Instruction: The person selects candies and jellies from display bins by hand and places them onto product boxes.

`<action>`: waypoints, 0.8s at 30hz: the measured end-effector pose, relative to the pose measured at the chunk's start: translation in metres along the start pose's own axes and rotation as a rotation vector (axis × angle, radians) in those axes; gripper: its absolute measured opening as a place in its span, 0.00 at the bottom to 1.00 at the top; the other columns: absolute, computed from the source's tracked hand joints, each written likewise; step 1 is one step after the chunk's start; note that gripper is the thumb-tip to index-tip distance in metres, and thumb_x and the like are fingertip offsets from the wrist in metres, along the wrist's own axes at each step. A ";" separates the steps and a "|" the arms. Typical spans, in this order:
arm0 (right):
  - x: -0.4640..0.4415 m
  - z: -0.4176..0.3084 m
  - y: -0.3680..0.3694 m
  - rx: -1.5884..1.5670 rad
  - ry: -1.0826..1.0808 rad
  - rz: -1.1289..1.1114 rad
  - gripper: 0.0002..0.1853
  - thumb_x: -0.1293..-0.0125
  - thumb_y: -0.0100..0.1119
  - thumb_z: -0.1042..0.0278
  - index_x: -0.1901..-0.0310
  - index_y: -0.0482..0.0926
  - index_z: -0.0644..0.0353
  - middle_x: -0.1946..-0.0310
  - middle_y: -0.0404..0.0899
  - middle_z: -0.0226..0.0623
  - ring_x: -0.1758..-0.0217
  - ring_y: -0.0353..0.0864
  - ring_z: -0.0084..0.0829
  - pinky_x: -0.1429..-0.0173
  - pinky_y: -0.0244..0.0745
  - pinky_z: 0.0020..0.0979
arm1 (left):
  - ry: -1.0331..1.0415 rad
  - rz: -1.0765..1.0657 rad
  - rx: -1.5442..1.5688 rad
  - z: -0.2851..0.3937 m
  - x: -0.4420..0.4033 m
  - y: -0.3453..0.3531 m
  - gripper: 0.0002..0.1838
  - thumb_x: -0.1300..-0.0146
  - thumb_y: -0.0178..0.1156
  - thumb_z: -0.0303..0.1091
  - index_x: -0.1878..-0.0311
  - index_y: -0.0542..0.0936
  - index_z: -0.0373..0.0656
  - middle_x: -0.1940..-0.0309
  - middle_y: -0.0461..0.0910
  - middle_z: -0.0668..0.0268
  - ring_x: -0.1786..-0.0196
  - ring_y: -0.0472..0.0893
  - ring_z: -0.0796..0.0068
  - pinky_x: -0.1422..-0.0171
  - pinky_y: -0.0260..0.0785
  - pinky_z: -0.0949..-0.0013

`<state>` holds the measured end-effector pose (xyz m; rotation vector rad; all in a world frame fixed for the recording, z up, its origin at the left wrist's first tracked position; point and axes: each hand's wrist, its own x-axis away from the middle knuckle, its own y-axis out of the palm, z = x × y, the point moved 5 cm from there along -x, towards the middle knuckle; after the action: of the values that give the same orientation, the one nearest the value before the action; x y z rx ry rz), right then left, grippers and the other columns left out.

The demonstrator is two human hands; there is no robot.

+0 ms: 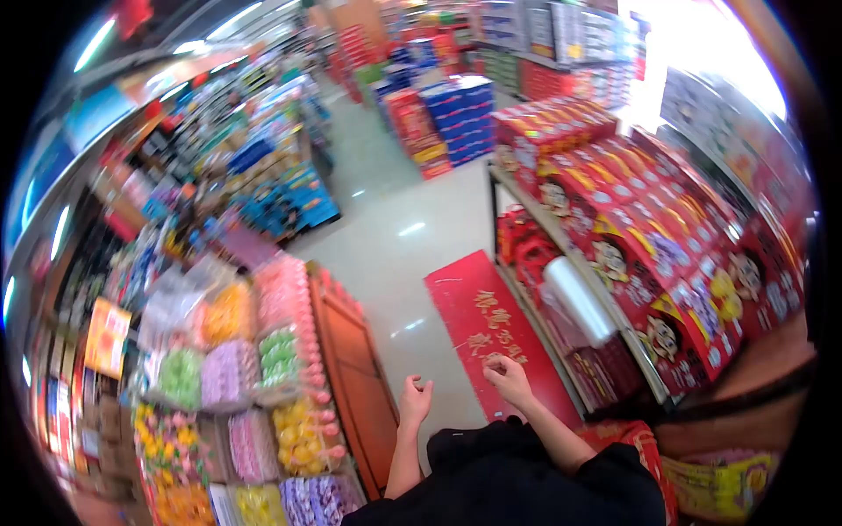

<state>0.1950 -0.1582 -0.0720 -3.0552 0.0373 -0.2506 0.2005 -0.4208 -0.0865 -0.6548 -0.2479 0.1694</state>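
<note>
My left hand (417,400) is held up in front of my body, beside the candy stand on the left. Its fingers are loosely curled, with thumb and forefinger apart and nothing seen between them. To the right, my right hand (507,380) hangs in the air above a red mat (469,294) with yellow characters. Its fingers bend inward with a small gap at the tips, and no object shows in it. Neither hand touches any goods.
A wooden stand (346,351) carries bins of wrapped sweets (230,373) on my left. On the right, a rack holds red gift boxes (614,197) above a clear plastic roll (579,301). Blue cartons (460,118) are stacked along the tiled aisle (399,219) ahead.
</note>
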 end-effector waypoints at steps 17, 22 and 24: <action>0.010 -0.025 -0.278 -0.181 -0.077 0.762 0.17 0.38 0.61 0.74 0.48 0.73 0.68 0.57 0.80 0.36 0.58 0.79 0.23 0.54 0.76 0.25 | 0.549 -0.841 0.026 0.274 0.002 0.279 0.20 0.37 0.63 0.39 0.50 0.76 0.32 0.65 0.83 0.54 0.62 0.84 0.68 0.56 0.76 0.67; -0.003 -0.056 -0.348 -0.055 -0.128 1.020 0.18 0.39 0.62 0.73 0.48 0.74 0.67 0.57 0.81 0.38 0.59 0.80 0.24 0.55 0.77 0.27 | 0.965 -0.764 0.089 0.391 0.002 0.331 0.16 0.38 0.63 0.34 0.52 0.78 0.33 0.62 0.82 0.51 0.59 0.82 0.59 0.52 0.74 0.62; -0.011 -0.074 -0.377 0.011 -0.128 1.132 0.18 0.41 0.63 0.72 0.49 0.75 0.68 0.59 0.82 0.43 0.60 0.82 0.30 0.55 0.78 0.30 | 1.106 -0.705 0.154 0.440 0.000 0.349 0.15 0.39 0.62 0.34 0.52 0.78 0.35 0.59 0.80 0.52 0.53 0.78 0.55 0.46 0.69 0.58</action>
<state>0.1792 0.2122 0.0286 -2.5002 1.6176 0.0360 0.0505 0.1068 0.0345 -0.3981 0.6019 -0.8357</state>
